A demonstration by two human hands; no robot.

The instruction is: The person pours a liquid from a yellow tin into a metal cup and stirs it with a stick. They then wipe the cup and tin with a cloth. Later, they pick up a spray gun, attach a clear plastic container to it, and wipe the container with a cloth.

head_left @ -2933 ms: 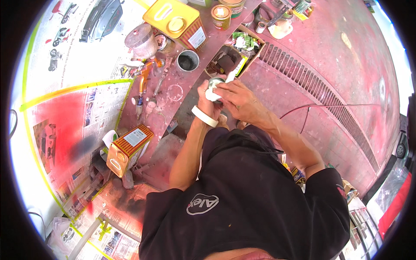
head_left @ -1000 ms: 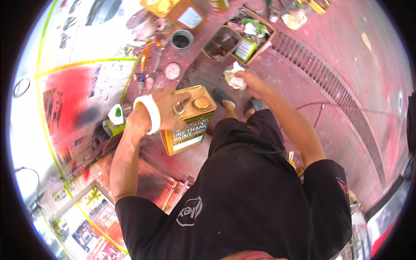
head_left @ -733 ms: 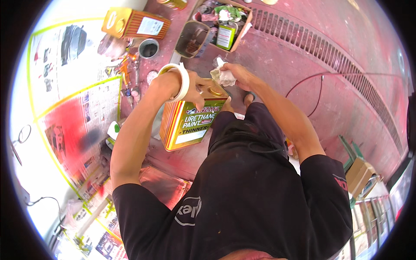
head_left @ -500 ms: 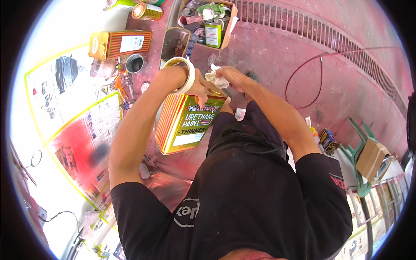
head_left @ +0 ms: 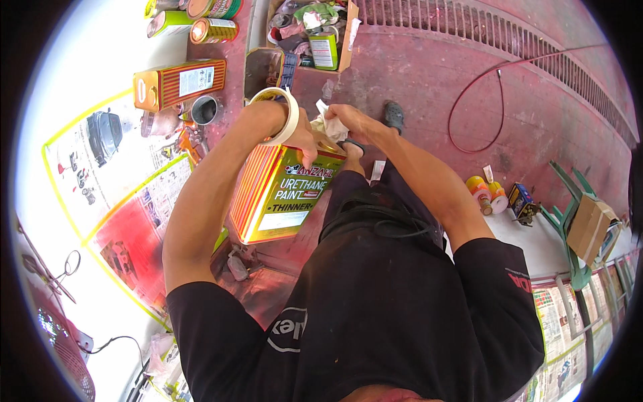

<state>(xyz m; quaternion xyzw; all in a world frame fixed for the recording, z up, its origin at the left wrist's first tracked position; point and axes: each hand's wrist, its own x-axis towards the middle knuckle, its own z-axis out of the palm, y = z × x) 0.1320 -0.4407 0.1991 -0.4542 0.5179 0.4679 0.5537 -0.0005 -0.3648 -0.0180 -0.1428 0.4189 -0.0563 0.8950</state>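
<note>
A large rectangular metal can [head_left: 284, 194], gold and green with red striped sides, hangs tilted in front of my body. My left hand [head_left: 301, 142] is closed at its top edge, fingers over the front face; the handle is hidden beneath them. A roll of masking tape [head_left: 293, 119] sits around my left wrist like a bracelet. In the pinched fingers of my right hand [head_left: 353, 122] is a crumpled white cloth [head_left: 329, 127], held close against the far top end of the can. Whether the cloth touches the can's spout cannot be made out.
A similar striped can [head_left: 179, 84] and a dark-lined cup [head_left: 203, 110] stand at left. Beyond is a cardboard box [head_left: 347, 37] of rags. A hose [head_left: 499, 114] loops on the reddish floor near a long grate [head_left: 469, 30]. A green chair [head_left: 570, 221] stands at right.
The whole view has shifted slightly, bringing more of my feet and the containers at right into sight. Both hands keep their holds; the cloth sits slightly nearer the can.
</note>
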